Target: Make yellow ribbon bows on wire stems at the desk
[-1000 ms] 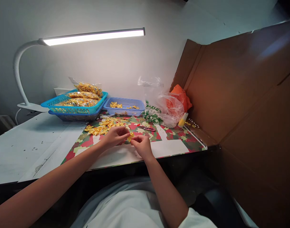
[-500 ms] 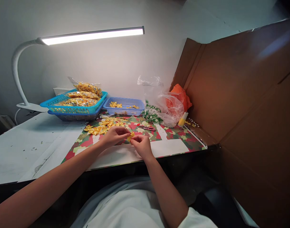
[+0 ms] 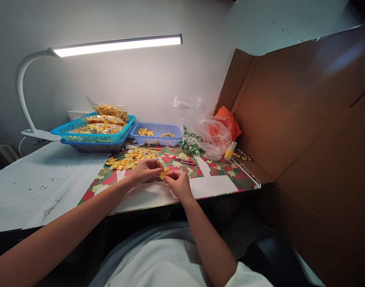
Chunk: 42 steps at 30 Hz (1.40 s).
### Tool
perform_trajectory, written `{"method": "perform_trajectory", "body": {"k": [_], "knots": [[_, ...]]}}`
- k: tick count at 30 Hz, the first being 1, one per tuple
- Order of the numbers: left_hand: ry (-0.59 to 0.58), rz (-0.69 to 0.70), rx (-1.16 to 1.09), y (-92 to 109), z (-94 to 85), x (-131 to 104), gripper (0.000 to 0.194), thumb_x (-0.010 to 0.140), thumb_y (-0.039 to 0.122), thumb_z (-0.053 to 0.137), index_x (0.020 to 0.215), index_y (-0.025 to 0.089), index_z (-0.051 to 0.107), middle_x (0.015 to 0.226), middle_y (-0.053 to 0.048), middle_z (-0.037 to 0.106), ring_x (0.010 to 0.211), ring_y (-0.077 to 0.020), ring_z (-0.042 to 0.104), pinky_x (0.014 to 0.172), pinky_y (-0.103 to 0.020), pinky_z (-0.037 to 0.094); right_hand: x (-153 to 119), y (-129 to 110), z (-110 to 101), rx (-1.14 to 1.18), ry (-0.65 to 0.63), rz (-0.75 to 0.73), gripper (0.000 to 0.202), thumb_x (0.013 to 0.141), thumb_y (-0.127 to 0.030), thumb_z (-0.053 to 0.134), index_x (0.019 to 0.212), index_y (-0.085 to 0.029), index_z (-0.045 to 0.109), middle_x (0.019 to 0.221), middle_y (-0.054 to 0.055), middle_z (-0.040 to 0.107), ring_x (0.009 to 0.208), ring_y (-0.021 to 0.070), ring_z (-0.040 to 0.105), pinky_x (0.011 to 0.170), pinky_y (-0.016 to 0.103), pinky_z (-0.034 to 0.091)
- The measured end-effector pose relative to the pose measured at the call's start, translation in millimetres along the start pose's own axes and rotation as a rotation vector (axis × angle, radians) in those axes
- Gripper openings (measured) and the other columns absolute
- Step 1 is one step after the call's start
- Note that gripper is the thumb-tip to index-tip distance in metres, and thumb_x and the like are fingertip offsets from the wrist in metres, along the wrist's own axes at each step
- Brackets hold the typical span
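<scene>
Near the center of the frame, a small yellow bow (image 3: 164, 173) sits between the fingertips of the left hand (image 3: 146, 171) and the right hand (image 3: 178, 183), the right pinching its edge and the left closed at its other side. Below them the table (image 3: 24, 183) bears a camouflage-patterned sheet (image 3: 245, 182) with white patches, against a pale wall (image 3: 152, 79), with a brown cardboard panel (image 3: 308, 107) filling the right side. Green characters, too small to read, mark the clear plastic bag (image 3: 193, 141) right of center.
</scene>
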<state>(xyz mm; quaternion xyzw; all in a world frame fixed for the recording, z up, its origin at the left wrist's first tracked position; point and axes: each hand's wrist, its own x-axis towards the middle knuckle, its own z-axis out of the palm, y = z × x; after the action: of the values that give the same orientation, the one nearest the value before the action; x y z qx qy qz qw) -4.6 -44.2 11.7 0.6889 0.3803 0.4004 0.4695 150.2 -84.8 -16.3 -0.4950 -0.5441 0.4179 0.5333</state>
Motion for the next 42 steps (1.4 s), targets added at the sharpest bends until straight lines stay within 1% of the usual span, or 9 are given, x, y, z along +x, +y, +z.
{"method": "perform_trajectory", "body": {"k": [4,7,12,16,19,22,27,37,42], "knots": [[-0.007,0.000,-0.018,-0.1,0.0,0.1,0.020,0.066,0.031,0.070,0.075,0.013,0.066,0.057,0.001,0.061,0.045,-0.0097,0.054,0.043,-0.019,0.043,-0.7,-1.7,-0.4,-0.016,0.002,0.002,0.008,0.064,-0.023,0.063,0.061,-0.017,0.068,0.056,-0.001,0.065,0.053,0.0133,0.055,0.055,0.025,0.041],[-0.019,-0.017,0.002,-0.3,-1.9,0.4,0.019,0.067,0.030,0.068,0.074,0.012,0.069,0.057,0.000,0.061,0.045,-0.0102,0.054,0.041,-0.019,0.042,-0.9,-1.2,-0.8,-0.019,0.002,-0.005,0.008,0.064,-0.023,0.063,0.062,-0.017,0.068,0.055,-0.001,0.064,0.053,0.0130,0.055,0.055,0.025,0.040],[-0.056,-0.012,-0.006,0.3,-5.5,0.8,0.019,0.064,0.029,0.071,0.074,0.013,0.071,0.061,-0.002,0.065,0.051,-0.0111,0.057,0.045,-0.019,0.045,-1.6,-1.4,-0.8,-0.002,0.007,0.003,0.008,0.063,-0.023,0.063,0.061,-0.017,0.068,0.055,-0.001,0.064,0.053,0.0129,0.054,0.055,0.025,0.041],[-0.099,-0.057,-0.028,0.1,-7.7,0.6,0.023,0.066,0.033,0.073,0.076,0.013,0.070,0.060,-0.002,0.064,0.049,-0.0112,0.056,0.043,-0.019,0.043,-2.0,-1.5,-1.2,-0.004,0.007,-0.004,0.008,0.063,-0.024,0.064,0.061,-0.017,0.067,0.056,-0.001,0.064,0.053,0.0131,0.055,0.055,0.024,0.041],[-0.109,-0.040,0.006,0.3,-8.5,0.6,0.026,0.069,0.037,0.073,0.074,0.012,0.070,0.059,-0.002,0.064,0.049,-0.0111,0.056,0.043,-0.019,0.042,-2.2,-0.6,-1.4,-0.005,0.002,-0.012,0.009,0.064,-0.025,0.063,0.062,-0.017,0.068,0.057,0.000,0.066,0.055,0.0141,0.057,0.055,0.025,0.042],[-0.099,-0.024,0.023,2.0,-7.7,0.8,0.028,0.071,0.039,0.072,0.070,0.012,0.069,0.057,-0.002,0.062,0.049,-0.0112,0.056,0.044,-0.019,0.043,-2.5,0.2,-1.4,-0.018,0.003,-0.026,0.010,0.064,-0.025,0.062,0.062,-0.017,0.069,0.058,0.001,0.067,0.055,0.0148,0.058,0.055,0.025,0.043],[-0.085,-0.002,-0.039,5.3,-4.7,0.6,0.024,0.067,0.036,0.074,0.070,0.013,0.067,0.063,-0.001,0.063,0.052,-0.0112,0.057,0.048,-0.021,0.048,-3.4,0.8,-1.3,-0.033,0.007,-0.039,0.012,0.064,-0.027,0.062,0.063,-0.017,0.069,0.058,0.001,0.067,0.056,0.0149,0.058,0.055,0.025,0.043],[0.002,-0.024,-0.041,4.4,-3.8,2.2,0.021,0.062,0.032,0.075,0.072,0.014,0.070,0.063,-0.001,0.066,0.054,-0.0118,0.058,0.052,-0.022,0.048,-3.6,0.6,-0.7,-0.039,0.024,-0.028,0.012,0.063,-0.028,0.063,0.064,-0.017,0.068,0.059,0.002,0.067,0.057,0.0165,0.059,0.056,0.026,0.045],[0.010,-0.015,-0.051,6.2,-2.1,0.8,0.020,0.063,0.030,0.076,0.072,0.014,0.069,0.060,0.001,0.063,0.054,-0.0109,0.057,0.050,-0.021,0.048,-1.5,3.8,0.4,-0.035,0.030,-0.028,0.013,0.064,-0.028,0.062,0.065,-0.017,0.068,0.060,0.003,0.067,0.058,0.0169,0.061,0.057,0.027,0.046]]}}
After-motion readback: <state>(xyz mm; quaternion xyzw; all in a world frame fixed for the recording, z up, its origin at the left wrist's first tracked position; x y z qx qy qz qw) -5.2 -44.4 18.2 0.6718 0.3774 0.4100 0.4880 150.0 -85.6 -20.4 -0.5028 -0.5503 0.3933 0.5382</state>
